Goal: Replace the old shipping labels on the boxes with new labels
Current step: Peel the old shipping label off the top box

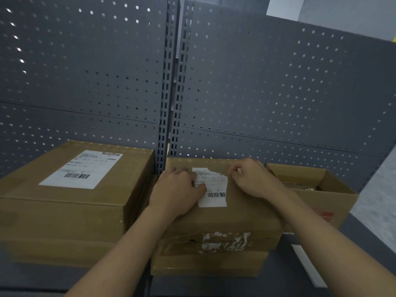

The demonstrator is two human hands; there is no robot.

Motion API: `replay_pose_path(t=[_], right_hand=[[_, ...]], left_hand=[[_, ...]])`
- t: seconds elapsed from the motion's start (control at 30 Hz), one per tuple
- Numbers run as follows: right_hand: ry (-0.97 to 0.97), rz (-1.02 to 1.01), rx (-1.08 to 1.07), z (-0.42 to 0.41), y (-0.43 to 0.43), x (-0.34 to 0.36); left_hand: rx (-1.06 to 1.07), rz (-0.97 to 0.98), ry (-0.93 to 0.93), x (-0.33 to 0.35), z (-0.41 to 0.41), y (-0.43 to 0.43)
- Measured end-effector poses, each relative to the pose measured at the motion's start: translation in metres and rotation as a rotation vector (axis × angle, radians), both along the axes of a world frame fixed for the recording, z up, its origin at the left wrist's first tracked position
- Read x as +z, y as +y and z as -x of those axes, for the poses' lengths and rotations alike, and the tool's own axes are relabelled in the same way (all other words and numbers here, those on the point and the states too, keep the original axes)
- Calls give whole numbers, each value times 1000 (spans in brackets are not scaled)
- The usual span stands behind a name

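A cardboard box (pixel 225 217) sits in the middle on top of another box. A partly torn white shipping label (pixel 214 189) with a barcode is stuck on its top. My left hand (pixel 177 189) lies flat on the box, its thumb pressing the label's left edge. To the right of the label, my right hand (pixel 252 179) has its fingers curled, and a small white scrap shows between the fingertips. A larger box (pixel 64 211) stands on the left and bears a whole white label (pixel 83 169).
An open cardboard box (pixel 321 189) stands at the right, close to my right wrist. Grey perforated shelf panels (pixel 278 93) rise behind the boxes. A white strip (pixel 306 264) lies on the dark shelf surface (pixel 364 243) at the lower right.
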State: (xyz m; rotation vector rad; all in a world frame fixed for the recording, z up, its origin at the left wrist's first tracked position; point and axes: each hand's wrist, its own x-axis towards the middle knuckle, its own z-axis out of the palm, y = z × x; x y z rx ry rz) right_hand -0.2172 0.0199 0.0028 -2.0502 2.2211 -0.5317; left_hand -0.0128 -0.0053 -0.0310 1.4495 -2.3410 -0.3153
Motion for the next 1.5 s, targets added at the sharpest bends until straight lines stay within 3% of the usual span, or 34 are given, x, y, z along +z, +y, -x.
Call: replay_pose_path(t=[0.23,0.5,0.63,0.77,1.0,1.13,1.27,1.5], right_hand=[[95,-80,-7,-5,-10,-1],[583,65,31,-27,-2,-14],[705,76,68,-33,1,-10],[643,51,67,-31,0,-9],[337,-44,68,-15,-8,-14],[140,46,-41,-3,-8,-16],[171,51,-19,-5,-11,-21],[395,85,32,-17,-8,-19]], left_hand=[[-2,12,6,-1,1,-1],[15,31,-8,-4,3,-1],[13,34,-16,-4,3,-1],[9,32,-15,-4,3,-1],[11,21,-13,-2,3,1],[9,19,-3,-1,2,2],[5,15,0,0,2,3],[14,17,-15,0,3,3]])
